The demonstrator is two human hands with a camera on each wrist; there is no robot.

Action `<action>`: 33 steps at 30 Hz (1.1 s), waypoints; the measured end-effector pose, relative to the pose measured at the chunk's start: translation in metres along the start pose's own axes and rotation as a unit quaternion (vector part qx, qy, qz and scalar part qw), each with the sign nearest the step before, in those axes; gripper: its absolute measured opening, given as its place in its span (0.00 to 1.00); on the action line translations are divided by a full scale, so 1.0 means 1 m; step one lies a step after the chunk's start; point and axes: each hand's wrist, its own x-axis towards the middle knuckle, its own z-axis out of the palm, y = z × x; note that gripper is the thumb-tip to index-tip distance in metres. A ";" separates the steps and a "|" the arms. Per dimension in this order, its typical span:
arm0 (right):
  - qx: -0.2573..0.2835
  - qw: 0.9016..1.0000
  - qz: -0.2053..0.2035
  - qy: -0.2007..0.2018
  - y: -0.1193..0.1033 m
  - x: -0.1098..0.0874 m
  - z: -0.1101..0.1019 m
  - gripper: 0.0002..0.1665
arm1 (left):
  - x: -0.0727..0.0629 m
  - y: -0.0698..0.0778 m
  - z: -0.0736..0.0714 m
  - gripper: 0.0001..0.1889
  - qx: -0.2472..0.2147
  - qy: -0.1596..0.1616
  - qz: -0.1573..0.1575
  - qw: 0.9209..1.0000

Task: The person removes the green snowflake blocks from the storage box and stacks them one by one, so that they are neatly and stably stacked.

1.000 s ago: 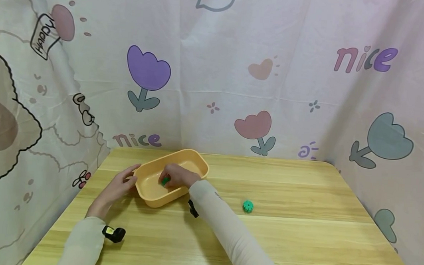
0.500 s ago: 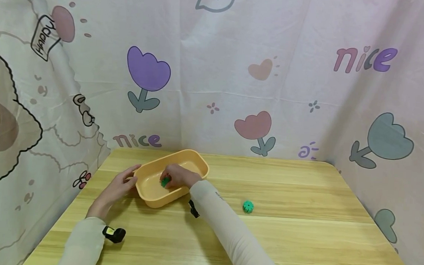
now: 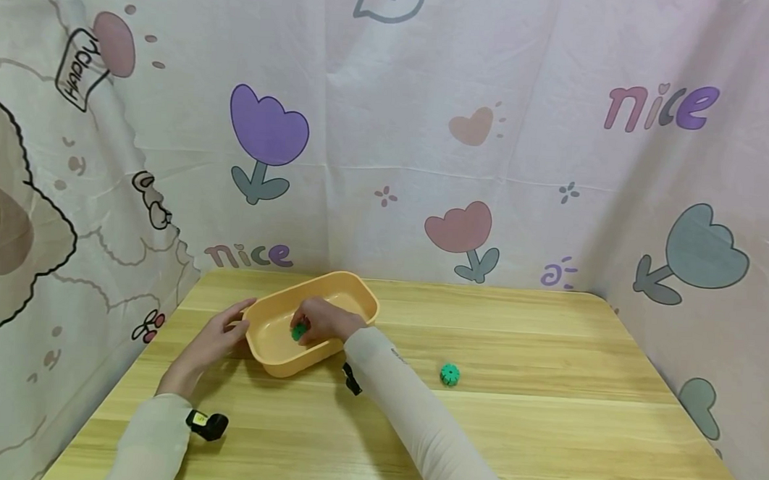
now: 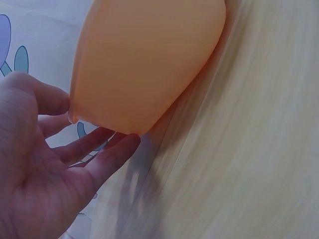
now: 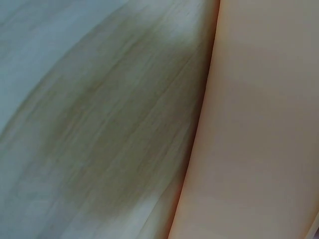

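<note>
On the left part of the table stands a yellow-orange plastic basin (image 3: 280, 369), set at an angle. My left hand (image 3: 218, 335) is at its left end; in the left wrist view the thumb and fingertips touch the outside of the wall (image 4: 144, 64) and rim. Reaching over the near rim, my right hand (image 3: 320, 319) is down inside the basin, pinching a small green notched disc (image 3: 298, 332), partly hidden by the fingers. The right wrist view shows only the basin's outer wall (image 5: 259, 119) and the tabletop, not the hand.
A second green notched disc (image 3: 450, 375) lies on the wooden table (image 3: 544, 437), right of the basin and beyond my right sleeve (image 3: 415, 408). Printed cloth (image 3: 390, 124) hangs behind the table and along both sides.
The green disc between my right fingers has turned and shifted slightly. Both hands, the basin and the disc on the table stay in place.
</note>
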 end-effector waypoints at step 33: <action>0.068 0.989 0.006 0.128 0.000 -0.130 -0.072 0.18 | 0.002 -0.001 -0.002 0.31 -0.009 -0.015 0.007 1.000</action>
